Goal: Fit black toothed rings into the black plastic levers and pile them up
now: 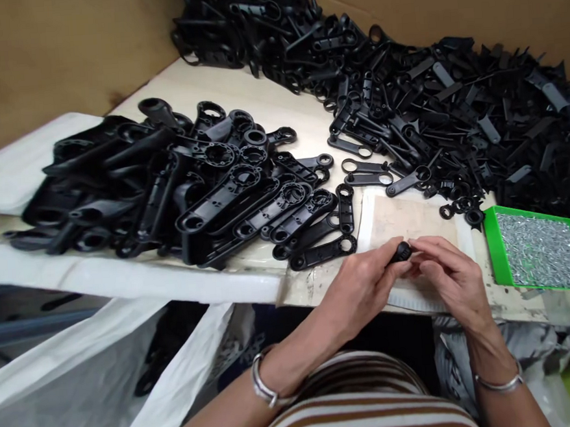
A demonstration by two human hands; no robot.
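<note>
Between the fingers of my left hand (363, 283) is a small round black plastic part (403, 251), gripped at its side over the front edge of the table. My right hand (453, 276) is closed in a pinch right beside that part, its fingertips at the part's right side. Whatever the right fingers hold, if anything, is too small or hidden to make out. Beneath and beyond the hands lies a worn pale board (412, 216). Several black plastic arms (320, 253) with ringed ends lie just left of my left hand.
A large heap of black plastic arms (204, 173) covers the table's left side. Another pile of black parts (433, 99) runs along the back and right against cardboard walls (446, 4). At right, a green tray (496, 251) holds many small metal pins or screws (544, 247). White sacks (179, 377) hang below.
</note>
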